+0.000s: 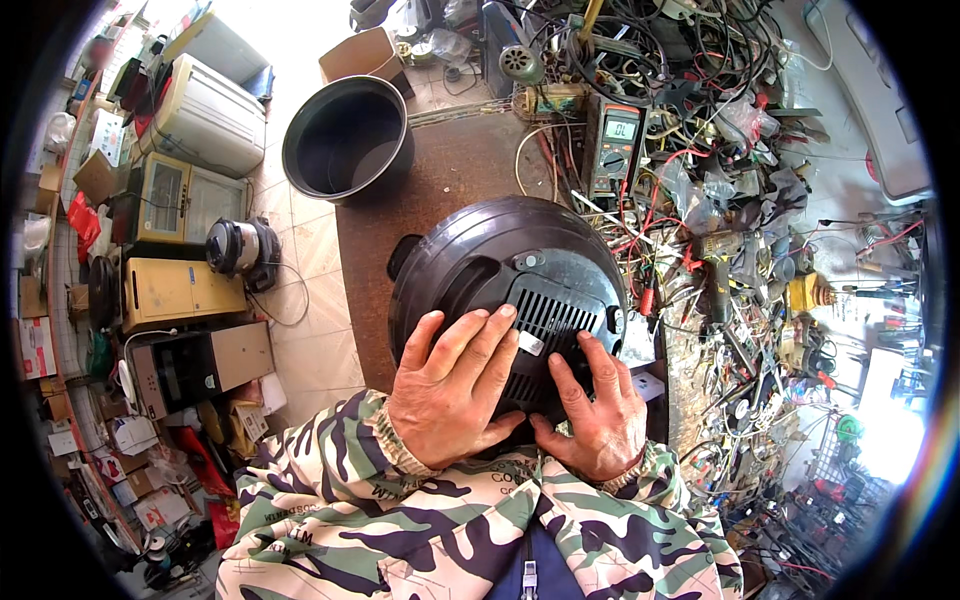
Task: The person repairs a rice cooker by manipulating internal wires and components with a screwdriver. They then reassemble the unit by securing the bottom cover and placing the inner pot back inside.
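Observation:
A dark, rounded plastic appliance [480, 240] lies bottom side up on a worn brown board [445, 155], its slotted vents and a small white label facing me. My left hand [450, 390] lies over the left part of its base, fingers stretched out and resting on the slotted area. My right hand [600, 410] rests on the right part, fingers apart and slightly bent, touching the vented underside. A black handle juts from the appliance's left side. Near the back left of the board stands a black inner pot [310, 145], and beyond the appliance a multimeter [610, 150] with leads.
Dense heaps of cables and tools [730, 130] cover the right side, with a drill [716, 275] among them. On the tiled floor [315, 280] at left are a steel-and-black cooker [240, 250] and stacked appliances [180, 285]. A cardboard box [355, 60] stands behind the pot.

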Available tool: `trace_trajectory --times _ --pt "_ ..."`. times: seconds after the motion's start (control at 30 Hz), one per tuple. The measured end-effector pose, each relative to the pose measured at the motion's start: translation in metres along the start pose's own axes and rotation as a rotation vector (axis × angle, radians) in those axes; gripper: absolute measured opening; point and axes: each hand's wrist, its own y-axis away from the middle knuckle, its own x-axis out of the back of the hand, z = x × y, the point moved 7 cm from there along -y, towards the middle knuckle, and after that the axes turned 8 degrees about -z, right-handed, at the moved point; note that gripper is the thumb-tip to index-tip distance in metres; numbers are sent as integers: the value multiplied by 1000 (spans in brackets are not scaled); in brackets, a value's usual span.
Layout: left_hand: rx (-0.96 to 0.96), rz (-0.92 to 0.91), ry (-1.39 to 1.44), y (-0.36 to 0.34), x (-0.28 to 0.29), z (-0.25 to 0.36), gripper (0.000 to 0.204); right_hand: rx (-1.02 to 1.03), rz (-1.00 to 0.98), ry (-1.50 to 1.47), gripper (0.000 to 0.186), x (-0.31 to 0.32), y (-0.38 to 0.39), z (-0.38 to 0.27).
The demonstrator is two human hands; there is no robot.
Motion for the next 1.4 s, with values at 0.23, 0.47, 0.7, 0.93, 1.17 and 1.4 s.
trace_trajectory --times 0.23,0.47,0.7,0.93,1.17,1.4 --pt "-22 10 37 -4 0 -3 87 -15 11 33 80 2 -2 -1" --pt "-65 43 139 -1 -1 -7 82 -26 -41 68 80 1 -4 -2" --pt "-145 186 165 17 -6 -6 56 -73 -93 215 79 8 -12 -22" --pt "-182 339 313 30 -16 -13 38 -56 -186 162 95 9 -34 -32" --pt "-191 477 430 34 -18 -21 29 -81 -272 215 97 13 -53 -42" --pt "-175 514 462 34 -17 -29 25 23 -178 256 99 9 -59 -44"
